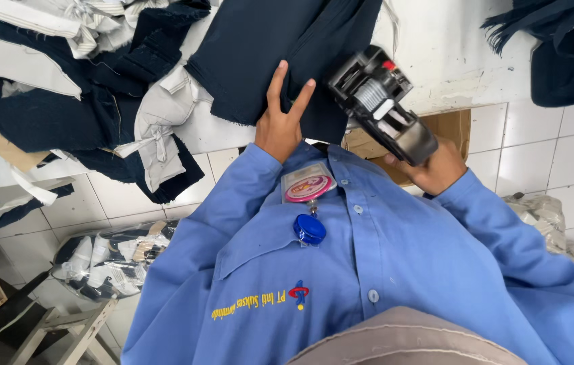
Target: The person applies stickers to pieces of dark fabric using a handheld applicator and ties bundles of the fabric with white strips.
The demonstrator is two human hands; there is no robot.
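My left hand point(279, 122) rests on a dark navy fabric piece point(280, 47) that lies on the white worktable point(435, 47). Two of its fingers are spread in a V and press on the cloth near its lower edge. My right hand point(435, 165) grips the handle of a black hand-held label gun point(378, 108). Its head is tilted towards the fabric, just right of my left fingers, and is slightly blurred. My blue work shirt fills the lower frame, with a pink round badge point(308, 184) on a blue reel point(310, 230).
A heap of navy and white fabric pieces point(97, 88) covers the left of the table. More navy cloth point(564, 47) lies at the top right. A clear bag of scraps point(107, 260) sits on the tiled floor, with a cardboard box point(446, 128) below the table edge.
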